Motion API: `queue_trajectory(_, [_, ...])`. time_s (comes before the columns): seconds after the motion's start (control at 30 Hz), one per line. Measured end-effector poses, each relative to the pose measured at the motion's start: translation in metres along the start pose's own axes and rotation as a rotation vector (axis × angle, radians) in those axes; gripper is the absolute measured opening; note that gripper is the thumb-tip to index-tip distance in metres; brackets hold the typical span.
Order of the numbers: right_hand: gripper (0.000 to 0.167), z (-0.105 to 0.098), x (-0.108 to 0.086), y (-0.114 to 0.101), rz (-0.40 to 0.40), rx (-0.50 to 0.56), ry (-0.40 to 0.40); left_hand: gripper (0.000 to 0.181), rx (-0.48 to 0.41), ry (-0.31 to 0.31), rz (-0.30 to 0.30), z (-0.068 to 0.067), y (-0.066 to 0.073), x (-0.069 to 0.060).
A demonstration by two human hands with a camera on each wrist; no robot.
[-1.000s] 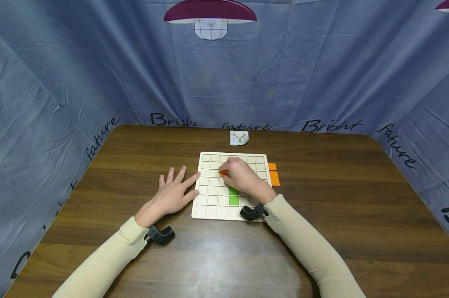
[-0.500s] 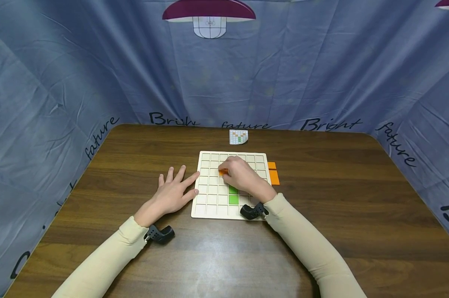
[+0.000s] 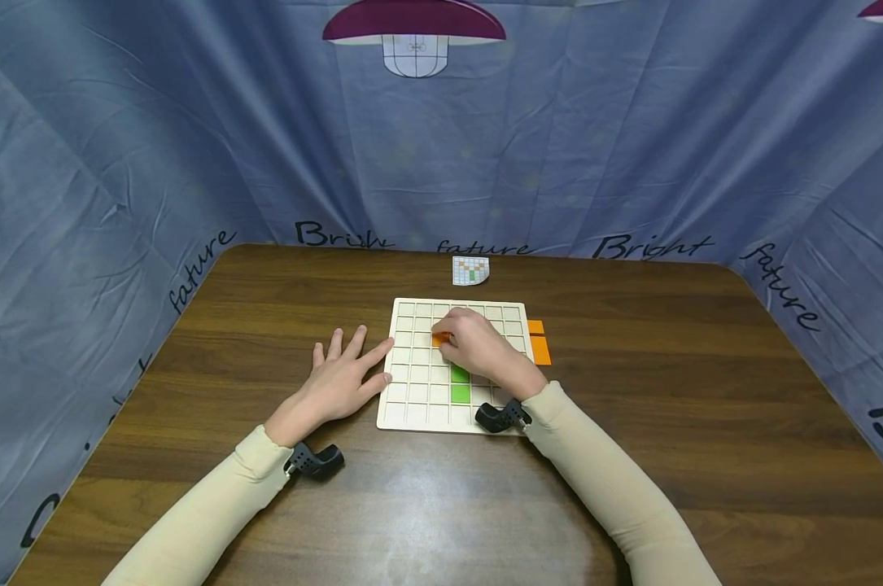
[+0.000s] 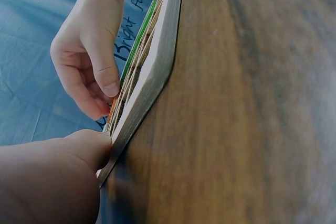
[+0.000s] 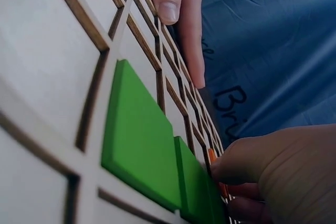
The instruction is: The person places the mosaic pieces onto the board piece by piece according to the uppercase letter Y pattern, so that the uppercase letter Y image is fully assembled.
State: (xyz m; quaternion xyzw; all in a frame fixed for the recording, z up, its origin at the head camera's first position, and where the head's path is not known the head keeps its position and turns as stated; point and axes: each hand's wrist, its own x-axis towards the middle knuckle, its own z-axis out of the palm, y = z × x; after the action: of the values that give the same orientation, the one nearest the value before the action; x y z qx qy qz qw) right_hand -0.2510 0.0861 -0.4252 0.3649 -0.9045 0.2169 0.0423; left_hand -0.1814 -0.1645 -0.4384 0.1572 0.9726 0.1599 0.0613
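Note:
A pale grid board [image 3: 417, 417] lies on the table. My right hand [image 3: 479, 346] is over its middle, thumb and fingers pinching an orange square tile [image 3: 439, 340] at one of the cells. Two green tiles [image 3: 460, 394] sit in cells just below that hand; in the right wrist view the green tiles [image 5: 139, 140] stand slightly proud of the grid. My left hand [image 3: 336, 384] lies flat with fingers spread on the table, its index finger and thumb touching the board's left edge. In the left wrist view the right hand's thumb [image 4: 103, 72] meets the orange piece at the board's surface.
Orange tiles [image 3: 540, 350] lie against the board's right edge. Behind the board is a small printed card [image 3: 470, 270] with a coloured grid pattern. A blue curtain [image 3: 441, 163] hangs along the far edge of the brown wooden table [image 3: 668, 350].

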Motion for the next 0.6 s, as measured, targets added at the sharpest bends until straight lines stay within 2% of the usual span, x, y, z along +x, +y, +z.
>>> queue_trajectory(0.2, [0.026, -0.005, -0.004, 0.005, 0.018, 0.0, 0.014, 0.06, 0.002, -0.004, 0.0, 0.0, 0.001, 0.0])
queue_trajectory(0.6, [0.029, -0.027, -0.025, 0.028, 0.144, 0.01, 0.046, 0.06, -0.005, 0.0, -0.001, -0.001, 0.0, -0.001])
